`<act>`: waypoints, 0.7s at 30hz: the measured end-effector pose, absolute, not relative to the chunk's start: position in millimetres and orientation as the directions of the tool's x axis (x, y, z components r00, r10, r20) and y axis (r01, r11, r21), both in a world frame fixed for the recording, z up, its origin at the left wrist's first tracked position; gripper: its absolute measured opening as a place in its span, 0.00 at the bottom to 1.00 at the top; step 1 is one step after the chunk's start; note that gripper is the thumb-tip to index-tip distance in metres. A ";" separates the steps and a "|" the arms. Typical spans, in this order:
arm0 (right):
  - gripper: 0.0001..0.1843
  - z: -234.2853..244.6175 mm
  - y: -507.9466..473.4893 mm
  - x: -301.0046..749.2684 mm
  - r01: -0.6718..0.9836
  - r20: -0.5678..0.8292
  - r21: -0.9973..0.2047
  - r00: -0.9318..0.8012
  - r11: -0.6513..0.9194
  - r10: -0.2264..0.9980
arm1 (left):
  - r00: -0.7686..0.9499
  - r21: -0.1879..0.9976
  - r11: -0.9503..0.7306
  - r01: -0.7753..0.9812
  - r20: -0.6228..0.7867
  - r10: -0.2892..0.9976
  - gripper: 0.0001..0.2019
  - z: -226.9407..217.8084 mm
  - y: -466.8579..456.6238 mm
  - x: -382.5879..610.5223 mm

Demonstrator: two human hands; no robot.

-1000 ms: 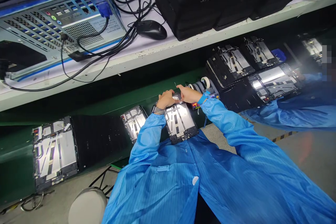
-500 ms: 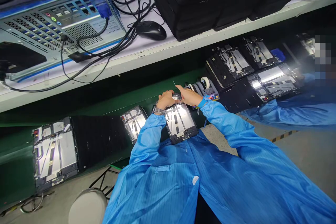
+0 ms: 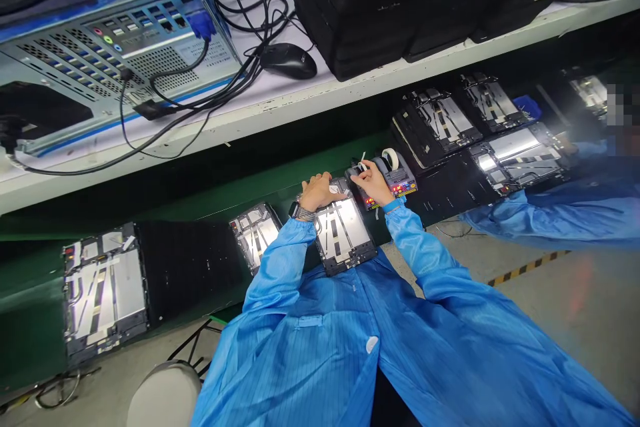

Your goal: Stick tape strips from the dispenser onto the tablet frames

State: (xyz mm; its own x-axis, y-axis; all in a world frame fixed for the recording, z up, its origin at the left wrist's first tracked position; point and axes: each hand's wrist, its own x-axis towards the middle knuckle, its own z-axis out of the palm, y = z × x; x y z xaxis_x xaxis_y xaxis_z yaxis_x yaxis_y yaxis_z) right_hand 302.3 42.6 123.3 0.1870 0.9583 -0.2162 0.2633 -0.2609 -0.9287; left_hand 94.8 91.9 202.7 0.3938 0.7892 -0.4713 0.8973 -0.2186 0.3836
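The left hand (image 3: 319, 192) lies spread over the far end of a flat, silver-and-black rectangular device (image 3: 343, 230) (whether it grips, I cannot tell), hiding that end, on the dark green bench (image 3: 33, 293) before the person. The right hand (image 3: 374, 181), fingers bent together, partly covers a grey tape dispenser with a red-lit display (image 3: 372, 202); anything pinched there is indistinguishable. A co-worker's blue sleeve (image 3: 560, 220) blurs rightward, cut off.
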 end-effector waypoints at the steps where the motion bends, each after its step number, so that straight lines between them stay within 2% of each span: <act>1: 0.42 125.6 38.9 300.4 0.258 -0.200 -0.934 0.193 -0.247 0.961 | 0.387 0.374 -0.221 0.901 -0.462 0.798 0.38 202.3 90.4 97.4; 6: 0.37 157.1 19.5 295.3 0.367 -0.074 -0.919 0.193 -0.142 0.978 | 0.395 0.366 -0.239 0.899 -0.448 0.802 0.37 209.3 89.1 100.1; 8: 0.37 173.1 10.6 287.0 0.446 -0.014 -0.893 0.123 -0.068 0.992 | 0.460 0.459 -0.261 0.849 -0.403 0.791 0.36 218.0 90.7 85.6; 10: 0.38 186.1 2.7 271.5 0.499 0.017 -0.866 -0.037 0.033 0.999 | 0.494 0.573 -0.257 0.778 -0.306 0.814 0.33 227.8 90.6 60.7; 14: 0.39 194.1 0.2 230.5 0.534 0.000 -0.820 -0.364 0.208 0.932 | 0.283 0.664 -0.084 0.743 -0.199 0.938 0.26 236.4 75.7 3.2; 18: 0.30 183.9 17.9 206.8 0.537 0.007 -0.791 -0.472 0.294 0.882 | 0.117 0.729 0.093 0.678 -0.232 0.966 0.23 217.8 39.4 -24.6; 21: 0.28 178.2 35.3 203.7 0.490 0.017 -0.817 -0.508 0.305 0.861 | 0.046 0.754 0.206 0.624 -0.298 0.953 0.24 193.5 13.0 -18.3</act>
